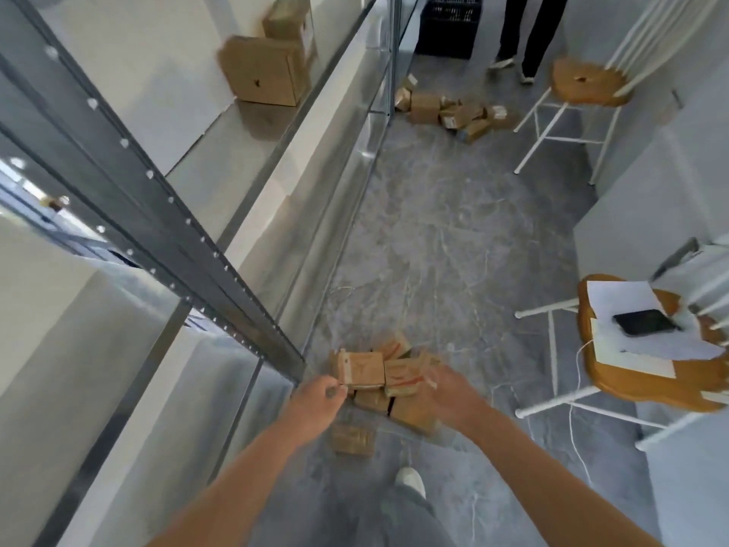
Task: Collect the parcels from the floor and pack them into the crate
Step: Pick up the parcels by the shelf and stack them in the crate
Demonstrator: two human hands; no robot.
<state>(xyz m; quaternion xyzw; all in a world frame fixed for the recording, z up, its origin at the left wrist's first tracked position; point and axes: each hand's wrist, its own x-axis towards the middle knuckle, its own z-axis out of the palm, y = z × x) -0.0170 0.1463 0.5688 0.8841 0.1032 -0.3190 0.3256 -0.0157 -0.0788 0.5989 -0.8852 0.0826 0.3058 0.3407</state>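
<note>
Both my hands carry a bundle of several small brown cardboard parcels (365, 369) in front of me, above the floor. My left hand (317, 400) grips the bundle's left side, and my right hand (449, 388) grips its right side. One more small parcel (352, 439) shows below the bundle; whether it lies on the floor I cannot tell. A heap of several parcels (453, 112) lies on the grey floor farther ahead. The black plastic crate (449, 23) stands on the floor at the far end.
A metal shelving rack (189, 246) runs along my left, with two larger cardboard boxes (262, 71) on a shelf. Another person's legs (524, 37) stand beside the crate. Two wooden-seat chairs, one far (584, 86) and one near (647, 373) with papers and a phone, line the right side.
</note>
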